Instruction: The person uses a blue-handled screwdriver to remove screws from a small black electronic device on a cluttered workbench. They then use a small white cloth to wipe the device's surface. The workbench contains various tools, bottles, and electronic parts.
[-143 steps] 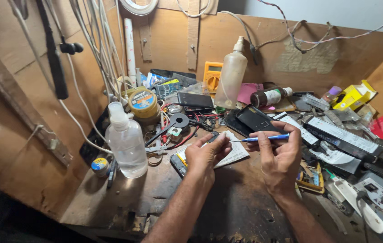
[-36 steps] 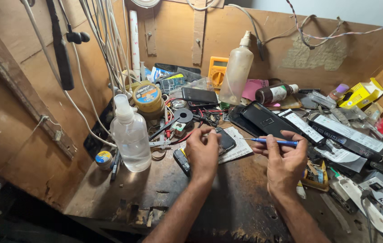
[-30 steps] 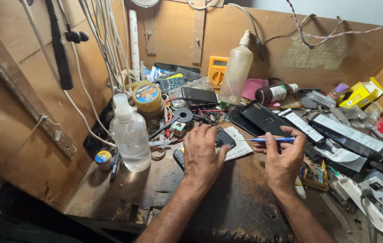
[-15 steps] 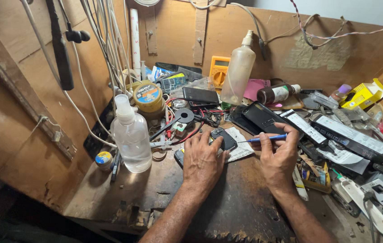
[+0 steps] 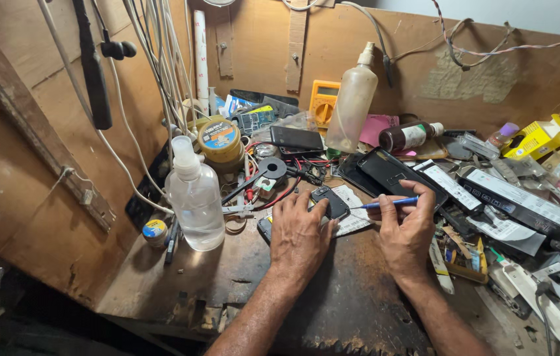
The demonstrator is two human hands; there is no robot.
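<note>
While the left hand pins a small black part, the right hand grips a blue-handled tool.

Small electronics repair workshop. A scarred wooden worktop carries a yellow multimeter at 12 o'clock, dismantled phones, a solder paste tin; cables hang at 11 o'clock.

Left: a spray bottle stands on the worktop, a round tin behind it.
Centre: the left hand rests on a small device; the right hand, just right, holds a pen-like tool pointing towards it.
Behind: a multimeter and tall bottle against the back wall.
</note>
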